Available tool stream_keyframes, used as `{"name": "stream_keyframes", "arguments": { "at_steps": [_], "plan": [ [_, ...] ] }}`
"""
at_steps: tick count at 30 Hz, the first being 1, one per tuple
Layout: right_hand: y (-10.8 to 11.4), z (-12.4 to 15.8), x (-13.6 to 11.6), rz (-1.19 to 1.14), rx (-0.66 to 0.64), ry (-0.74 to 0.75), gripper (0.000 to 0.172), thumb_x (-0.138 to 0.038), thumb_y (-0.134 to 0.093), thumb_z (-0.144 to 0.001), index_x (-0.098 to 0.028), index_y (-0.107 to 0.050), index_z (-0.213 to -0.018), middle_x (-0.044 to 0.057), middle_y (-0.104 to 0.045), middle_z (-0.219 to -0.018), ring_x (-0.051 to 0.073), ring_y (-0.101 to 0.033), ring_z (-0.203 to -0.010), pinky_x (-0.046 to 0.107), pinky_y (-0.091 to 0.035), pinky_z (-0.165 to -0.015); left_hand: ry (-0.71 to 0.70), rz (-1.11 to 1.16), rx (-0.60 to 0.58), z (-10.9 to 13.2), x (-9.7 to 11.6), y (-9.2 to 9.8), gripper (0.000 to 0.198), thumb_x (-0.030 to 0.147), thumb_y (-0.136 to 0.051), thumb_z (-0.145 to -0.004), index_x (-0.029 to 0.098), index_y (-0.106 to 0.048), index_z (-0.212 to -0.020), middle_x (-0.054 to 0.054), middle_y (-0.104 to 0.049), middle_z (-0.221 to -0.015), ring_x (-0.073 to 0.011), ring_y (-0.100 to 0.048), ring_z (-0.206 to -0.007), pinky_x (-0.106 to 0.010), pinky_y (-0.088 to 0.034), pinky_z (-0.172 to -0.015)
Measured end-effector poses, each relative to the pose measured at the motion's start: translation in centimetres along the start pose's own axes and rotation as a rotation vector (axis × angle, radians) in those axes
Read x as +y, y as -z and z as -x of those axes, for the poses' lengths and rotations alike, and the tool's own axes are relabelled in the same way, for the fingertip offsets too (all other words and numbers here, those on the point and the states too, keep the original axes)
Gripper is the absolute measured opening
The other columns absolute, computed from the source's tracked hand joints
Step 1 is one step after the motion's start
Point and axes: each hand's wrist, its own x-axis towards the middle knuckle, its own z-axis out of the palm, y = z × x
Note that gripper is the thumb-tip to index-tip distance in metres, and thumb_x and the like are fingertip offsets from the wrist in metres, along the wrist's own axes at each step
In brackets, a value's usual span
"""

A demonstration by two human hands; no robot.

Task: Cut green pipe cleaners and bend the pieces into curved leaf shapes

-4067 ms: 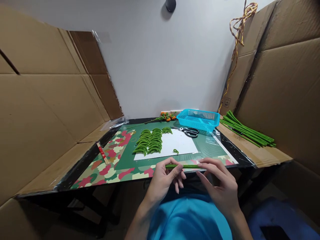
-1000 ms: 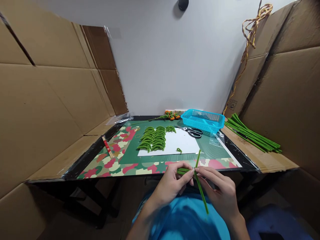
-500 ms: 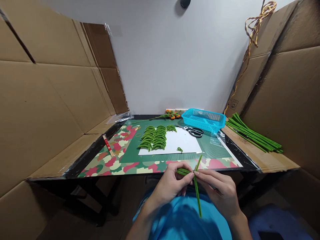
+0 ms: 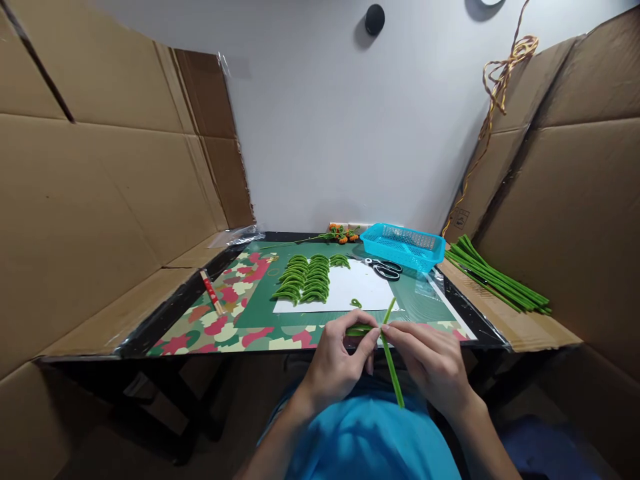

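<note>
Many fuzzy green crescents point(image 4: 316, 279) rowed on flat white paper point(image 4: 363, 283), left hand point(image 4: 340, 352) and right hand point(image 4: 434, 353) narrowly pinching thin, fuzzy green stems point(image 4: 393, 373)

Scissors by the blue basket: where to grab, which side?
Take the scissors by the handle loops, coming from above and the near right. They lie flat, loops to the right and nearer the person, blades pointing left and away. The blue basket sits close behind, so the far side looks tighter. The right hand seems the better pick, once off the green strip.
</note>
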Motion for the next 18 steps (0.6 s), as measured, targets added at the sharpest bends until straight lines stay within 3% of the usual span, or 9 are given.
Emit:
{"name": "stream_keyframes", "arguments": {
  "at_steps": [4,7,10,18],
  "plan": [
    [-0.6,-1.5,0.6,-0.186,-0.02,-0.088,0.023,-0.008,-0.056,-0.102,-0.018,-0.077,-0.108,0.007,-0.081,-0.094,0.017,-0.077,-0.075,0.024,-0.055,-0.064,-0.187,-0.164,0.101,-0.3,0.1,0.3,0.011,0.028,-0.061,-0.103,0.018,-0.064,-0.099,0.002,-0.06,-0.073,-0.0103,-0.059,-0.056,-0.021,-0.05,-0.058],
    [-1.2,-2.5,0.7,-0.461,-0.052,-0.272,0.02,-0.012,-0.061,-0.101,-0.02,-0.079,-0.102,0.005,-0.078,-0.085,0.015,-0.074,-0.068,0.023,-0.054,-0.06,-0.418,-0.349,0.138,-0.7,-0.4,1.1,0.005,0.016,-0.06,-0.101,0.019,-0.064,-0.101,0.0,-0.064,-0.079,-0.012,-0.064,-0.066,-0.022,-0.051,-0.067],
    [-1.2,-3.7,0.6,-0.659,-0.119,-0.463,0.017,-0.021,-0.066,-0.101,-0.02,-0.081,-0.091,0.002,-0.072,-0.071,0.013,-0.066,-0.057,0.021,-0.05,-0.053,-0.633,-0.508,0.142,-1.1,-1.0,2.2,0.014,0.008,-0.06,-0.097,0.019,-0.062,-0.106,-0.003,-0.067,-0.087,-0.0132,-0.065,-0.073,-0.022,-0.05,-0.068],
    [-0.7,-5.2,2.0,-0.998,-0.441,-0.799,0.044,-0.051,-0.081,-0.087,-0.014,-0.072,-0.066,0.001,-0.06,-0.055,0.011,-0.053,-0.045,0.021,-0.039,-0.042,-0.84,-0.777,0.02,-1.7,-0.7,3.2,0.021,0.0,-0.052,-0.096,0.017,-0.06,-0.106,-0.003,-0.064,-0.079,-0.0155,-0.059,-0.067,-0.026,-0.044,-0.062]
  ]
}}
